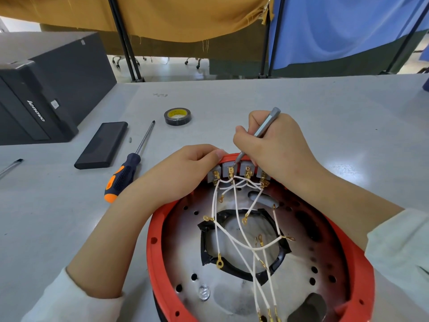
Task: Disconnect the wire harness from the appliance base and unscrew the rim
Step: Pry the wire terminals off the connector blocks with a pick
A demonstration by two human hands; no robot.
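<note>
At the far left of the tabletop sits a black computer case lying on its side, and near the left edge a pen pokes into view. Next comes a flat black case, closed, with a tiny loose bit just beside it. A large screwdriver with a black and orange handle lies untouched to the right of that, its shaft pointing away from me. Beyond its tip rests a roll of black tape with a yellow core.

My left hand curls over the far left part of the red rim, fingers wrapped round its edge, thumb lying along the top. The appliance base stands right in front of me (tilted up toward me, it seems), its metal plate dotted with holes. The white wire harness spreads across it, gold ring terminals hanging loose at the near ends, while the far ends are plugged into a row of grey terminal blocks at the far rim.

My right hand pinches a slim grey precision screwdriver like a pen, fingers closed round its shaft. Its tip touches the second block from the left, at the gold connector.
</note>
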